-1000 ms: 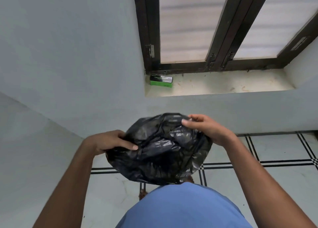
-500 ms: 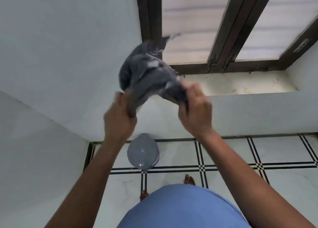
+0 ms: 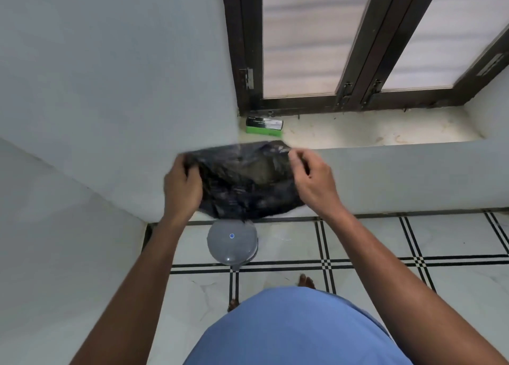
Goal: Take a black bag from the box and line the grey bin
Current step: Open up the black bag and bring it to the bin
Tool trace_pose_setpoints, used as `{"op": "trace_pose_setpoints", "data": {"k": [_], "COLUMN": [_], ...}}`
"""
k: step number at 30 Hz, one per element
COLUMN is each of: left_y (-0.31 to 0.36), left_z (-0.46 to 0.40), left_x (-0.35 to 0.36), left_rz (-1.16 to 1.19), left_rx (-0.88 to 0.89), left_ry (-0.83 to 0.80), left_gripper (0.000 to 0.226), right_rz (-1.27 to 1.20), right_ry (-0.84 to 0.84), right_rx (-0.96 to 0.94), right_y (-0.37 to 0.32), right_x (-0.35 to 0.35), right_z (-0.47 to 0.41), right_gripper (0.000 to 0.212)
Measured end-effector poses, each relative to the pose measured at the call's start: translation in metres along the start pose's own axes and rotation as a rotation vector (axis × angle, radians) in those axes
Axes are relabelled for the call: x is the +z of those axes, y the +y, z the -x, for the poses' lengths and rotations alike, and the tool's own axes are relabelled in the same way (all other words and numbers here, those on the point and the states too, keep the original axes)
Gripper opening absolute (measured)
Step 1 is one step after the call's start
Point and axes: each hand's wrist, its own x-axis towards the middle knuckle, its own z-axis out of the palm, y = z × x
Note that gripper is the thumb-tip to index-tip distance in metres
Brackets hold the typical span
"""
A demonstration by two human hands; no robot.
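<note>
Left hand (image 3: 182,189) and right hand (image 3: 314,181) each grasp one edge of the bag (image 3: 245,181), held motion-blurred above the lidded bin (image 3: 232,242), hiding its far rim. Box (image 3: 264,126) on sill (image 3: 371,130), print illegible.

Black bag (image 3: 242,183) between both hands, above grey bin (image 3: 232,242)

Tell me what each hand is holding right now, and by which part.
Both hold the black bag above the closed grey bin: the left hand grips its upper left edge, the right hand pinches its upper right edge, spreading it between them.
</note>
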Motion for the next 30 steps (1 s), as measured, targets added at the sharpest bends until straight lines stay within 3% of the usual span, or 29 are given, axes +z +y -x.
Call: {"op": "trace_pose_setpoints", "data": {"k": [2,4,5,6,9,10,11,13,15,18,20,22,23,24,25,28,29,30], "left_y": [0.010,-0.001,-0.008,-0.017,-0.047,-0.054,-0.065,-0.076,-0.064,-0.036,-0.013,-0.013,-0.019,-0.029,-0.041,-0.079,-0.088,-0.097], "left_z": [0.007,0.009,0.006,0.002,0.002,0.005,0.004,0.004,-0.002,-0.001,0.008,0.015,0.015,0.012,0.010,0.022,0.026,0.026], "left_x": [-0.005,0.002,0.005,0.010,0.018,0.016,0.014,0.013,0.010,0.003,-0.005,-0.004,-0.001,0.004,0.009,0.015,0.013,0.011], "left_rz": [0.009,-0.187,-0.331,-0.519,-1.037,-1.048,-0.945,-0.686,-0.580,-0.304,-0.052,-0.093,-0.228,-0.411,-0.607,-1.029,-1.072,-1.044], "left_rx": [0.284,0.429,0.399,0.258,-0.173,-0.209,-0.210,-0.203,-0.167,-0.073,0.104,0.296,0.337,0.312,0.198,-0.219,-0.257,-0.256], "left_ry": [0.225,0.187,0.041,-0.207,-1.039,-1.147,-1.134,-0.944,-0.631,-0.113,0.187,0.253,0.168,-0.004,-0.255,-1.043,-1.142,-1.141], "left_gripper": [0.048,0.054,0.043,0.038,0.043,0.038,0.039,0.041,0.034,0.024,0.032,0.046,0.045,0.036,0.026,0.032,0.036,0.039], "right_rz": [0.009,0.168,0.281,0.391,0.803,0.834,0.756,0.491,0.385,0.202,-0.041,0.027,0.146,0.288,0.425,0.901,0.931,0.843], "right_ry": [0.288,0.323,0.201,-0.040,-1.026,-1.228,-1.301,-1.186,-0.898,-0.301,0.130,0.336,0.303,0.150,-0.141,-1.192,-1.368,-1.382], "right_rx": [-0.267,-0.405,-0.398,-0.300,0.224,0.337,0.429,0.477,0.377,0.208,-0.005,-0.239,-0.295,-0.268,-0.137,0.384,0.435,0.435], "right_y": [-0.013,-0.008,0.001,0.011,0.032,0.035,0.036,0.045,0.048,0.028,0.008,-0.001,0.006,0.017,0.031,0.050,0.051,0.053], "right_x": [-0.003,0.005,0.011,0.016,0.018,0.015,0.011,0.008,0.005,0.003,-0.001,-0.003,0.002,0.008,0.014,0.021,0.018,0.016], "right_z": [0.002,0.005,0.007,0.009,0.020,0.027,0.032,0.034,0.022,0.005,0.002,0.005,0.008,0.010,0.012,0.037,0.045,0.049], "right_gripper": [0.031,0.036,0.036,0.035,0.037,0.040,0.039,0.030,0.028,0.034,0.031,0.033,0.035,0.035,0.036,0.049,0.054,0.055]}}
